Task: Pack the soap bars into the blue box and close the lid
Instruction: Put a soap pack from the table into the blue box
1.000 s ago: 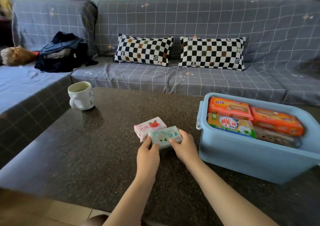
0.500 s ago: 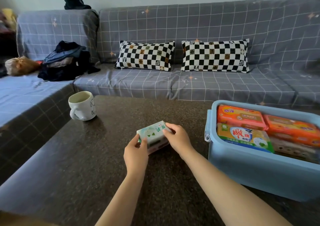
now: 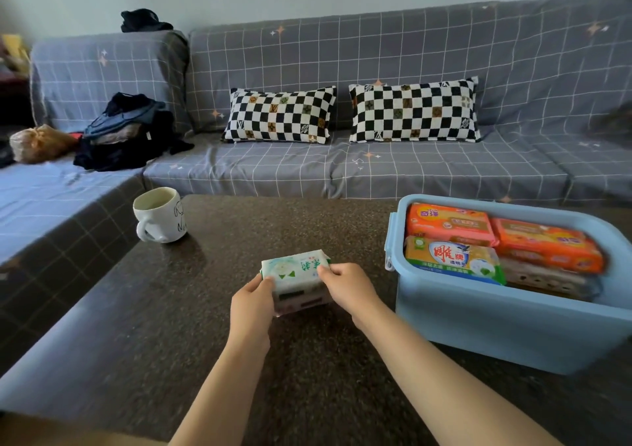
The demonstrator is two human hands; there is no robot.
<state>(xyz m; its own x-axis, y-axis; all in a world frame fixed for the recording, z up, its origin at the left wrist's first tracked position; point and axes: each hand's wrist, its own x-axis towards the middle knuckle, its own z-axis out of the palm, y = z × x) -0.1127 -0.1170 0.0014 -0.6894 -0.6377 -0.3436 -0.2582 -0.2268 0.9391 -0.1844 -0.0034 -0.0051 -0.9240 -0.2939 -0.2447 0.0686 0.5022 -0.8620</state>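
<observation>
Two wrapped soap bars are stacked on the dark table: a white-and-green bar (image 3: 293,271) on top of a pink-and-white bar (image 3: 301,302), only partly visible beneath. My left hand (image 3: 251,303) grips the stack's left end and my right hand (image 3: 347,288) grips its right end. To the right stands the open blue box (image 3: 478,326), holding two orange soap packs (image 3: 451,223), a yellow-green pack (image 3: 451,257) and a darker pack under them. No lid is in view.
A white mug (image 3: 160,214) stands at the table's far left. Behind the table runs a grey checked sofa (image 3: 342,171) with two checkered pillows (image 3: 280,115) and a pile of dark clothes (image 3: 126,132) at the left.
The green bar, which lay beside the pink bar a second ago, now sits on top of it. Both hands have stayed on the bars' ends, holding the stack.
</observation>
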